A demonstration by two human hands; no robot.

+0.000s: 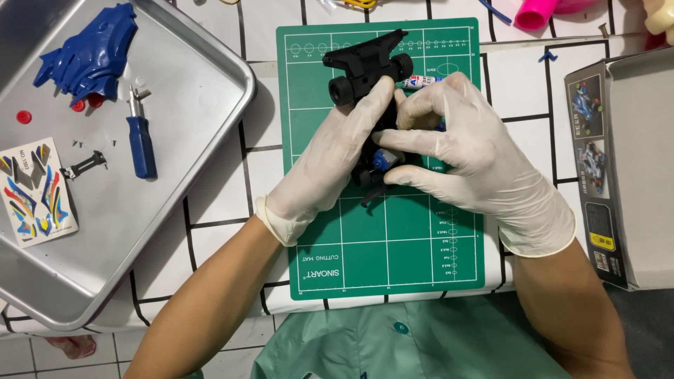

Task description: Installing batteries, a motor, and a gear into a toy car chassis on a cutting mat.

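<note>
Both gloved hands are meeting over the green cutting mat [365, 253], gripping a black plastic toy car chassis [366, 67] with black wheels. Left hand [330, 161] is clasping its near side, while right hand [477, 165] is pinching parts beside it. Far left, a metal tray [203, 105] is holding a blue car body shell [91, 52], a blue-handled screwdriver [140, 140] and a sticker sheet [31, 189].

toy car chassis [365, 70] over cutting mat [393, 260]; tray [203, 91] left with screwdriver [140, 140]; box [632, 168] right
</note>
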